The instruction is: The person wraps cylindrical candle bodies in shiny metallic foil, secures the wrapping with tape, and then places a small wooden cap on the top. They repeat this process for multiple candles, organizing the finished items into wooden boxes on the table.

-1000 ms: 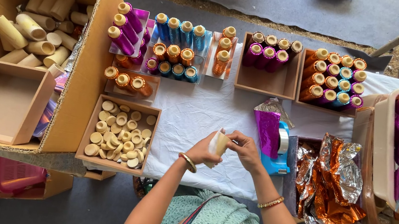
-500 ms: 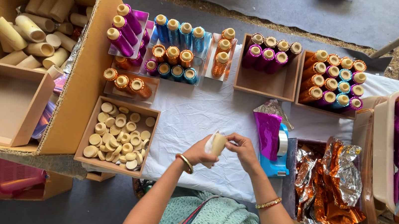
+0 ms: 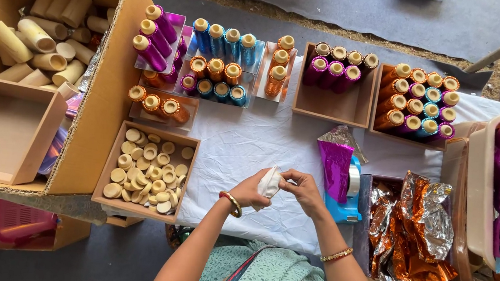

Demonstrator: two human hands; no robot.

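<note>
Head view: pale tube (image 3: 270,181) pinched between both hands' fingers (image 3: 288,177).

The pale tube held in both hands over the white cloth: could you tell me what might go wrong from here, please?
1. The pale tube is pinched between the left hand and right hand in mid-air; a slip could drop it onto the white cloth, where it may roll.
2. The tray of round caps sits beside the left forearm; an elbow swing might knock it.
3. The purple foil lies close to the right hand and could be snagged.
</note>
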